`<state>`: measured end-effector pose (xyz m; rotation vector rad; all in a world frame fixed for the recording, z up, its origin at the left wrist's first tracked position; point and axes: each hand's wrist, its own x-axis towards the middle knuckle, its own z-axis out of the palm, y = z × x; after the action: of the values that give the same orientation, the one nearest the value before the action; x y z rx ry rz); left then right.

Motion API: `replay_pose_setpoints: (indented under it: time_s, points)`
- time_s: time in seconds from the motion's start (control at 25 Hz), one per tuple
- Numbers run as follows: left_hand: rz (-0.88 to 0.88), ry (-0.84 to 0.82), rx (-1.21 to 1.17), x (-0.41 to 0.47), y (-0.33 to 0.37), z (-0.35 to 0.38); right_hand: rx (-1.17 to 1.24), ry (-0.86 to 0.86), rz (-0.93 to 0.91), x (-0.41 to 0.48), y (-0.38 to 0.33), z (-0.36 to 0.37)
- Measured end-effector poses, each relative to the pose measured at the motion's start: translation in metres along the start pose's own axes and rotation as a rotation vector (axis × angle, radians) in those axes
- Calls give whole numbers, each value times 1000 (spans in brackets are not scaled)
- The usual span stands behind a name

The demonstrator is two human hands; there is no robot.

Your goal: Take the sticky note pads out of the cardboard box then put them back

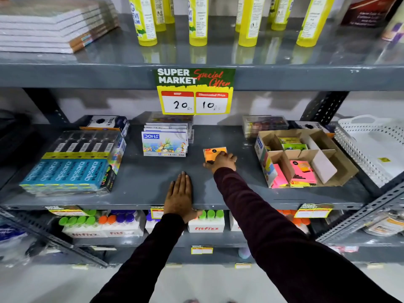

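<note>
Grey shop shelf, right hand on orange pad, cardboard box beside

A grey metal shelf carries pencil packs at left, crayon boxes at the middle, an orange sticky note pad just right of them, the cardboard box farther right, and a white basket at far right.

shelf sign "super market special offer" 20, 10, doms box, apsara packs
</note>
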<state>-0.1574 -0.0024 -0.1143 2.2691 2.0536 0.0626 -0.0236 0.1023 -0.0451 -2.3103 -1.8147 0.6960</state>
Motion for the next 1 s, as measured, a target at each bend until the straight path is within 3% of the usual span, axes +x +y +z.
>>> replay_pose_setpoints:
  time_s: [0.24,0.36,0.44,0.56,0.68,0.84,1.0]
  points:
    - [11,-7,-28,0,-1,0,-125,178,-74,-24,16,-5]
    - [28,-33,-18,3,-5,3,-6,418,-83,-42,49,-36]
    - [32,-19,-11,2,-5,4,91,583,0,-48,87,-62]
    - [38,2,23,2,-3,4,119,677,211,-50,148,-96]
    - [22,-20,19,1,-3,4,109,583,311,-37,188,-106]
    - [12,-37,37,1,-2,2,232,317,258,-15,211,-97]
    - [-13,-89,50,4,2,-7,118,227,215,-17,212,-92]
